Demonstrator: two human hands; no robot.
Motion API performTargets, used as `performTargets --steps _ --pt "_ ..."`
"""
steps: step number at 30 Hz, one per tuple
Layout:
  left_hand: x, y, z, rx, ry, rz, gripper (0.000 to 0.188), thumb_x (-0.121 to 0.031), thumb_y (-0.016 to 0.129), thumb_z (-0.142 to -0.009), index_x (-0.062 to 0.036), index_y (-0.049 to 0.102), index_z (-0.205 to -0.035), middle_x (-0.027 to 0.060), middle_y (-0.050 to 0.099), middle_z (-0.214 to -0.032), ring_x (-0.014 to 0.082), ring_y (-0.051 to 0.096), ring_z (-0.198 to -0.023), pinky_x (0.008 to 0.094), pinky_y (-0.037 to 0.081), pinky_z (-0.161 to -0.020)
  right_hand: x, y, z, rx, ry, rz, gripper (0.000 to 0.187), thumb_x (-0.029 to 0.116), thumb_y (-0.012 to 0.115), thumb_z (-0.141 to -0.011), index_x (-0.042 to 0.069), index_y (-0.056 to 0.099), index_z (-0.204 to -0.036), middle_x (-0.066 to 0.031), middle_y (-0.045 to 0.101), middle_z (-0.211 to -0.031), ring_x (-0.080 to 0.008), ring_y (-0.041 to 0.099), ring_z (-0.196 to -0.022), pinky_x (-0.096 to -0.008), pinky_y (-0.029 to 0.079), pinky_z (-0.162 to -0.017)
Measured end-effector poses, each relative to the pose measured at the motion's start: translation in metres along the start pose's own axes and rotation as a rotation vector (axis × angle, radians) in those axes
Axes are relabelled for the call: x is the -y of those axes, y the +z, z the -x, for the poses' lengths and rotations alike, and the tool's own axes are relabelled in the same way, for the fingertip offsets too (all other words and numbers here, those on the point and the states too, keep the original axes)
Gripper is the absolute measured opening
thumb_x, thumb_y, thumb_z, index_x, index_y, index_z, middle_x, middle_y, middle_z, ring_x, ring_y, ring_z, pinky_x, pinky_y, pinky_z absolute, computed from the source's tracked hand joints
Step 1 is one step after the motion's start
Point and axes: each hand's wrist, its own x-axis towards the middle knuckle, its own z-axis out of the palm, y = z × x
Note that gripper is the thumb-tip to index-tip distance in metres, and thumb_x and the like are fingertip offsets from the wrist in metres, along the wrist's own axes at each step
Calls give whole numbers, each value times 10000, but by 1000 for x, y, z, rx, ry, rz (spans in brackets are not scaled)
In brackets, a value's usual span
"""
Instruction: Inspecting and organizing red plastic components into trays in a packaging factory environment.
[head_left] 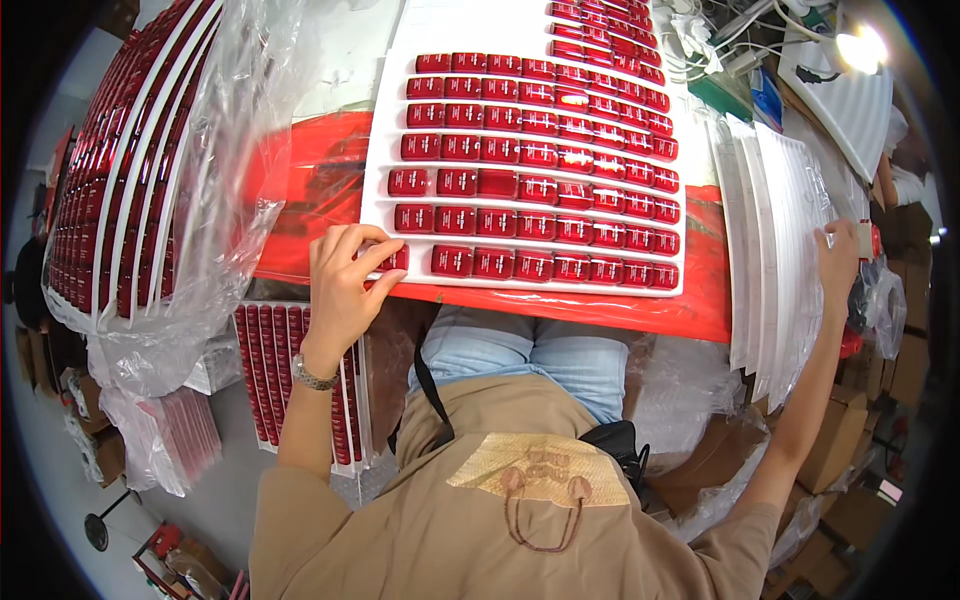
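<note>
A white ridged tray lies before me, filled with rows of small glossy red rectangular pieces with pale print. At its near left corner, my left hand pinches one small red piece between thumb and fingers. That piece sits at the end of the nearest row, with a gap between it and its neighbour. Far to the right, my right hand is curled beside a stack of white trays, close to a red-and-white object. What its fingers hold is hidden.
Red plastic sheeting covers the table under the tray. Upright filled trays in clear plastic stand at left; more filled trays lean below the table. Cables and a bright lamp are at far right, cardboard boxes below.
</note>
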Motion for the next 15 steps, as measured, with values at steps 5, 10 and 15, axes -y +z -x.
performTargets --steps 5,10,15 --pt "-29 14 -6 -165 -79 301 348 -116 724 -738 -35 596 -1051 111 612 -1041 284 566 -970 384 440 -860 175 -75 -6 -127 209 -1230 95 116 602 -895 47 613 -959 -9 620 -748 -27 490 -592 -175 393 -541" --pt "-102 35 -21 -162 91 689 394 -153 764 -720 -27 586 -1048 114 609 -1012 275 580 -949 363 467 -818 357 -118 31 163 -139 -1506 170 12 732 -764 20 564 -790 -33 619 -695 -59 598 -569 -209 474 -483" --pt "-107 38 -6 -98 23 842 387 -124 772 -696 -19 600 -1026 119 606 -1019 282 578 -938 380 461 -808 389 -94 47 194 -325 -1312 518 389 760 -747 23 516 -1020 -35 520 -534 -138 529 -435 -272 405 -414"
